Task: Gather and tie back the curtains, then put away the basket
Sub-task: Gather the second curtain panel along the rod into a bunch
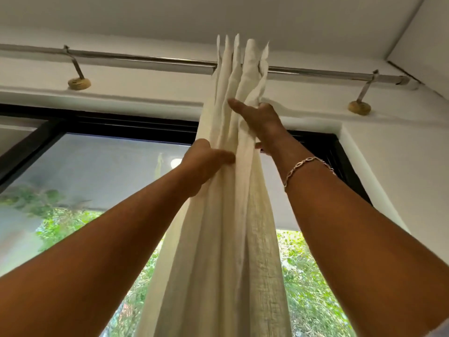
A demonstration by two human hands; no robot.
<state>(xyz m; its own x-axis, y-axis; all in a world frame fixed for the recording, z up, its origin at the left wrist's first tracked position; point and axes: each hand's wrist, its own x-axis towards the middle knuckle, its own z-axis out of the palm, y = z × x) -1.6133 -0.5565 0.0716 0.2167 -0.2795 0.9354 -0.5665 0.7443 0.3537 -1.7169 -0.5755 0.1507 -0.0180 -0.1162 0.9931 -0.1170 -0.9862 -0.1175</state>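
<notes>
Head view shows the curtain [226,190] bunched into tight folds at the middle of the rod [121,57] and hanging down toward the near edge. It is held high up, just below the rod, by both hands. The left hand [206,159] is clamped on the bundle from the left, thumb across the front, the other fingers hidden behind the cloth. The right hand [260,120], higher and to the right, has its forefinger laid straight over the folds, while the other fingers seem curled into an outer fold; part of that grip is hidden by cloth. A bracelet [308,164] is worn on the right wrist.

Gathering is judged nearly done, since the window [97,166] is bared on both sides. No tie is seen round the cloth, so tying is taken as not yet done. No basket is in view, so nothing can be said of its contents, and putting it away is also left to do.
</notes>
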